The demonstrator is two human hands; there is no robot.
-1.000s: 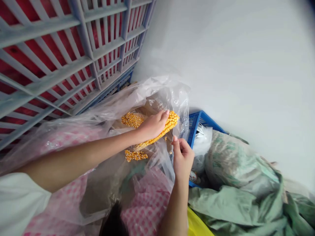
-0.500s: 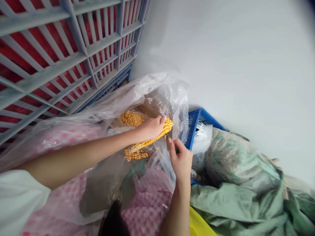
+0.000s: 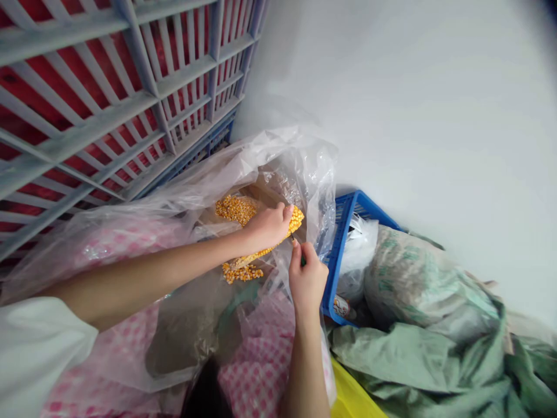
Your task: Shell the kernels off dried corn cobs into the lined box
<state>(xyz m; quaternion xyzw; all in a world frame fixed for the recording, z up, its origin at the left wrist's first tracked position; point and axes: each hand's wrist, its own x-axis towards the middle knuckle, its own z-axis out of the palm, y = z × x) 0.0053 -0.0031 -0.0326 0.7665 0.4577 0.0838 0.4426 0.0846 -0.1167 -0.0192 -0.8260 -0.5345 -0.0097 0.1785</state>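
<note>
Beside a pale wall, your left hand clasps the corn cob, your right hand pinches a dark tool (mostly hidden) at its lower edge, seemingly prying, so the next push calls for steadiness, with loose kernels heaped nearby, clear plastic around.

The bag is clear plastic, crinkled, glossiest along its far right edge. The corn cob looks bumpy, slightly shiny. Crate and basket are stiff plastic, the crate matt. The green sheet looks like creased, matt cloth.
</note>
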